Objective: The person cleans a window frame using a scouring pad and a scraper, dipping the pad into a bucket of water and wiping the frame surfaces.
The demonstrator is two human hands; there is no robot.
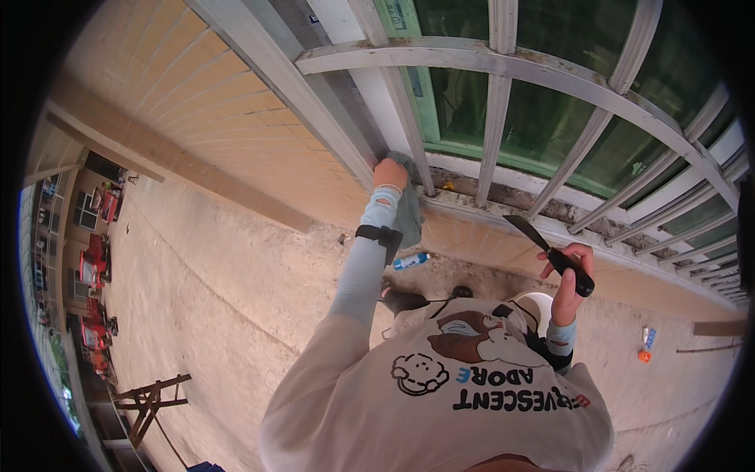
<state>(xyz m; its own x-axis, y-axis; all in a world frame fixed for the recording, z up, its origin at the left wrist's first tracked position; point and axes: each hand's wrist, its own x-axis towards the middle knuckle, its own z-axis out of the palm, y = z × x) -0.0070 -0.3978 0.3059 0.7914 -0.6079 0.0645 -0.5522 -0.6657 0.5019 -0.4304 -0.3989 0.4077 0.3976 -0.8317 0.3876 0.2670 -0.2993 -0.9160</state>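
My left hand grips a grey-green cloth at the lower left corner of a barred window. The fist presses close to the metal window frame, and the cloth hangs down over the sill's edge. In my right hand is a putty knife with a black handle, its dark blade angled up and left toward the window sill. Pale metal bars stand before green-framed glass panes. Dirt and a small yellow scrap lie on the ledge behind the bars.
A blue-labelled bottle lies on the concrete floor near my feet. Beside my right side is a white bucket, partly hidden. An orange-and-blue object lies farther right. A wooden trestle and red vehicles stand at left.
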